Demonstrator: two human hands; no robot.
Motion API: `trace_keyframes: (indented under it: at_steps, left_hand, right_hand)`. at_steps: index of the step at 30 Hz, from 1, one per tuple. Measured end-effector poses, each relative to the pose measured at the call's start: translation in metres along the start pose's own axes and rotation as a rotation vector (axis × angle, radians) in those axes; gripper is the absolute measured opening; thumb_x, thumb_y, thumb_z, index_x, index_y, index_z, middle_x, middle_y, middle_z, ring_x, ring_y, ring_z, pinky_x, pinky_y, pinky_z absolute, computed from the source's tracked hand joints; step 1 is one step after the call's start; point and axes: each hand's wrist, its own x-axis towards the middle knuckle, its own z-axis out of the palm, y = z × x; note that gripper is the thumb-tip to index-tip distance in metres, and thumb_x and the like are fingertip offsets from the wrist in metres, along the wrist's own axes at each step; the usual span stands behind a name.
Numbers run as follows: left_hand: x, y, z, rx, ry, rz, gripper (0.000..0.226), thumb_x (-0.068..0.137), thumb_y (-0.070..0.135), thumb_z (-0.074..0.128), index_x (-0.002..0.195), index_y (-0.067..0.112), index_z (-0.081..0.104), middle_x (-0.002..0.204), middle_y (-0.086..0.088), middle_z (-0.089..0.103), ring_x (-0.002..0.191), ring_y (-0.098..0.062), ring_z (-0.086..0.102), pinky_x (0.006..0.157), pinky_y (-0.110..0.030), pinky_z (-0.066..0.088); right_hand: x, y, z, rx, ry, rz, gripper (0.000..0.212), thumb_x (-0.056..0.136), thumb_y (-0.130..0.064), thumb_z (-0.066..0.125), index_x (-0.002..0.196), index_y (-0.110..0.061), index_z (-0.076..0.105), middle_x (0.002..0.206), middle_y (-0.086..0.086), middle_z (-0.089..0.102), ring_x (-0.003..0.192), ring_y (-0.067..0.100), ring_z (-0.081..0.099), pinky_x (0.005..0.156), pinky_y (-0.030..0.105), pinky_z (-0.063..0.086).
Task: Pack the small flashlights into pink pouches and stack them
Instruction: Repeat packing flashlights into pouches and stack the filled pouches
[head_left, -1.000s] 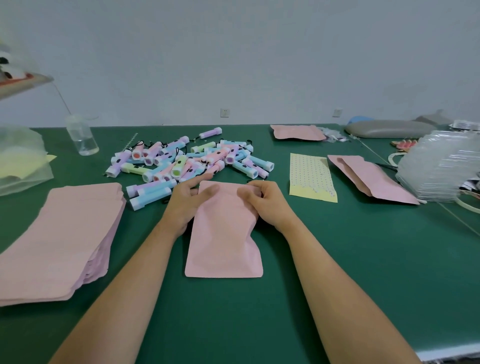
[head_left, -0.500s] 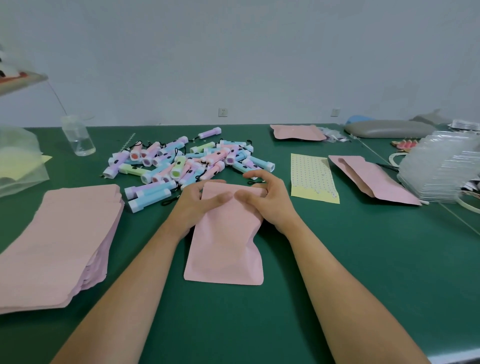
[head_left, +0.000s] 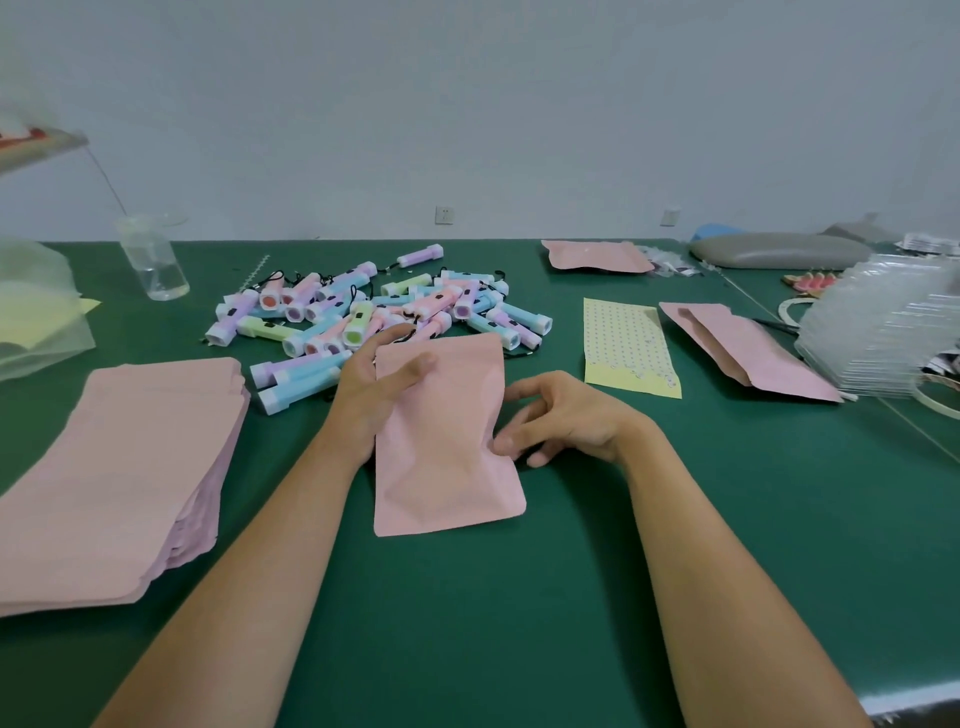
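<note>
- A pink pouch (head_left: 447, 447) lies lengthwise on the green counter (head_left: 519, 623), between the two forearms.
- The left hand (head_left: 363, 395) has its grip clamped on the pouch's upper left edge, with the thumb on top and the fingers behind.
- The right hand (head_left: 566, 421) sits at the pouch's right edge. Its grip is apart and the fingers are loosely bent, with the thumb tip touching the edge.
- The loose flashlights (head_left: 374, 306) are heaped just beyond the pouch's top.
- A stack of pink pouches (head_left: 114, 467) lies well left of the pouch.
- A dotted sheet (head_left: 628, 348) lies to the pouch's right.

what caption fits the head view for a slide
Left hand grips a pink pouch on the green table near piled small flashlights, right hand relaxed alongside
</note>
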Motion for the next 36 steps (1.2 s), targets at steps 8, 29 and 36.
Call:
trace_keyframes:
  at_steps: [8, 29, 36]
  left_hand:
    - [0.0, -0.004, 0.001, -0.034, 0.017, 0.038, 0.052, 0.078, 0.042, 0.089, 0.125, 0.037, 0.068, 0.13, 0.023, 0.057, 0.099, 0.023, 0.06, 0.074, -0.004, 0.051]
    - [-0.012, 0.006, 0.009, 0.021, -0.154, -0.055, 0.041, 0.079, 0.037, 0.092, 0.115, 0.028, 0.076, 0.106, -0.006, 0.08, 0.093, -0.024, 0.078, 0.073, -0.033, 0.064]
    - [-0.012, 0.006, 0.01, 0.02, -0.117, -0.026, 0.039, 0.077, 0.032, 0.09, 0.111, 0.026, 0.071, 0.077, -0.025, 0.071, 0.068, -0.028, 0.071, 0.062, -0.034, 0.057]
  right_hand:
    - [0.002, 0.001, 0.0, -0.006, 0.022, -0.002, 0.059, 0.074, -0.008, 0.091, 0.126, -0.015, 0.064, 0.087, 0.017, 0.074, 0.076, 0.024, 0.07, 0.066, 0.03, 0.058]
    - [0.024, 0.006, 0.018, -0.057, 0.466, -0.223, 0.037, 0.089, -0.032, 0.079, 0.087, 0.003, 0.066, 0.081, 0.023, 0.067, 0.071, 0.021, 0.062, 0.069, 0.035, 0.045]
    - [0.028, 0.006, 0.021, -0.186, 0.532, -0.237, 0.036, 0.088, -0.029, 0.076, 0.069, -0.006, 0.056, 0.066, 0.001, 0.048, 0.063, 0.016, 0.047, 0.062, 0.031, 0.037]
